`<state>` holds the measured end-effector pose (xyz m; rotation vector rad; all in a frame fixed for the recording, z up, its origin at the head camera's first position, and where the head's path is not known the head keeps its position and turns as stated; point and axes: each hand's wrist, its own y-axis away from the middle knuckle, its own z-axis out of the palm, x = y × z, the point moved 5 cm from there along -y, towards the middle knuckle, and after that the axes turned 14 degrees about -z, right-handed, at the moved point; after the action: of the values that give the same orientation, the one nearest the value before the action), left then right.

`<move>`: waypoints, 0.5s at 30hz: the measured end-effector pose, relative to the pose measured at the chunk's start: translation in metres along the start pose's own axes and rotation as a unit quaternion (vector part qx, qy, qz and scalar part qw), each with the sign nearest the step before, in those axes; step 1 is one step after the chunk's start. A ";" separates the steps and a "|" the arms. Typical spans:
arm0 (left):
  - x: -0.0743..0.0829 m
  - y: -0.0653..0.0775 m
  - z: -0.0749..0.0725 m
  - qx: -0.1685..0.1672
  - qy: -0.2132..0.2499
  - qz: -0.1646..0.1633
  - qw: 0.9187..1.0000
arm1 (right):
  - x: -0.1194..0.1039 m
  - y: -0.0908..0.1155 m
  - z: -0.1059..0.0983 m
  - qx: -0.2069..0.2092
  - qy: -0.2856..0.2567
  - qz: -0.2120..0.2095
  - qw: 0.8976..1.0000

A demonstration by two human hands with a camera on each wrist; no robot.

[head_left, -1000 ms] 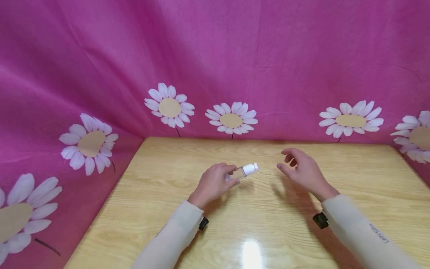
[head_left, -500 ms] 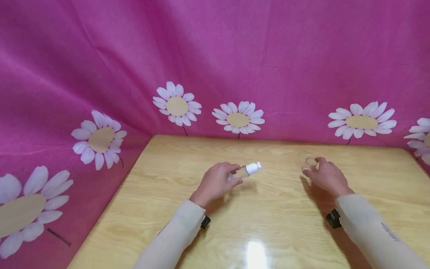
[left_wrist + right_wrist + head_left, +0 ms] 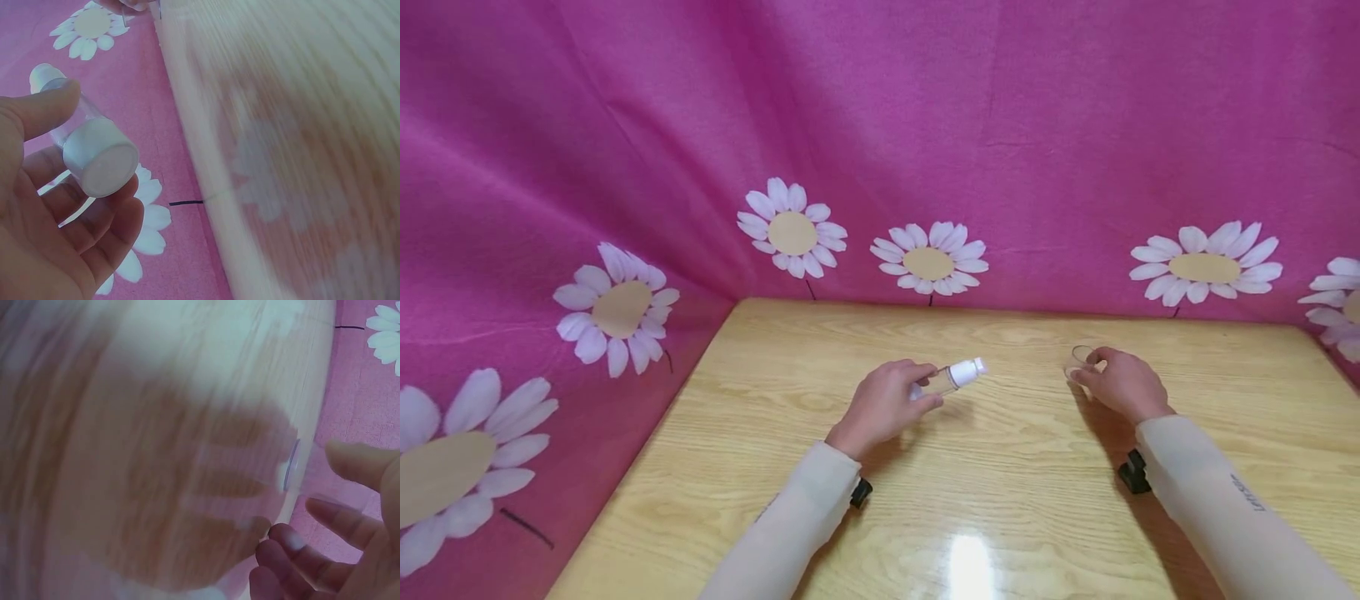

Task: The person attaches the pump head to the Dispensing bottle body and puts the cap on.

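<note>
My left hand (image 3: 887, 404) grips a small clear bottle (image 3: 937, 383) between thumb and fingers, over the table's middle. The bottle is tilted, its white top (image 3: 965, 372) aimed right and slightly away from me. In the left wrist view its white round base (image 3: 103, 159) faces the camera, with the thumb across the clear body. My right hand (image 3: 1123, 383), to the right, pinches a clear, hollow cap-like piece (image 3: 1081, 358) between thumb and index finger. In the right wrist view this clear piece (image 3: 331, 481) shows a rounded rim pointing away from the palm; the other fingers are curled below.
A glossy light wood table (image 3: 820, 342) lies under both hands, reflecting a bright light near its front. Pink cloth (image 3: 1045, 150) printed with white daisies hangs along the back and left side. Dark straps (image 3: 1135, 472) sit at both wrists.
My right hand has moved right, and the clear cap-like piece, not visible a second ago, now shows in its fingers. It has shifted slightly left since half a second ago. The left hand keeps its hold.
</note>
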<state>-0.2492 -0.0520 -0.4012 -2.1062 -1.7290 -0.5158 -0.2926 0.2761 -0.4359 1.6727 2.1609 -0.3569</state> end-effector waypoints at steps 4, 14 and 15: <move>0.001 -0.002 0.001 -0.002 0.002 0.004 1.000 | 0.001 0.002 0.001 -0.011 -0.009 0.013 1.000; 0.005 -0.009 0.007 -0.014 0.010 0.000 1.000 | 0.005 0.006 -0.001 -0.018 -0.019 0.028 0.999; 0.006 -0.010 0.006 -0.012 0.009 -0.001 1.000 | 0.005 0.006 -0.002 -0.021 -0.019 0.030 0.999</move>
<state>-0.2580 -0.0421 -0.4027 -2.1089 -1.7242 -0.5573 -0.2880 0.2828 -0.4360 1.6895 2.0727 -0.3216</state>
